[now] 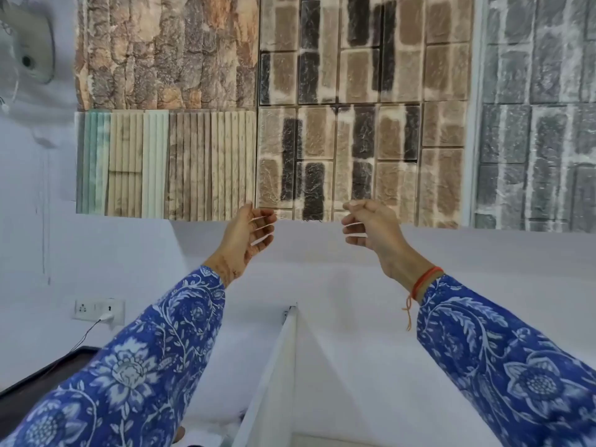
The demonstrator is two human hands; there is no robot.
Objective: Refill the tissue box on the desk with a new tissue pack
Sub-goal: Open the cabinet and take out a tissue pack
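Both my arms, in blue floral sleeves, are raised in front of me towards the wall. My left hand (250,235) is held up with its fingers apart and curled, palm facing right, holding nothing. My right hand (371,229) faces it, about a hand's width away, fingers loosely curled and apart, also holding nothing. A red thread is tied round my right wrist. No tissue box and no tissue pack is in view.
Stone and brick sample panels (290,124) cover the wall ahead. A white partition edge (274,375) rises between my arms. A dark desk corner (42,375) lies at lower left, below a wall socket (98,312) with a plugged cable. A wall fan (27,43) hangs upper left.
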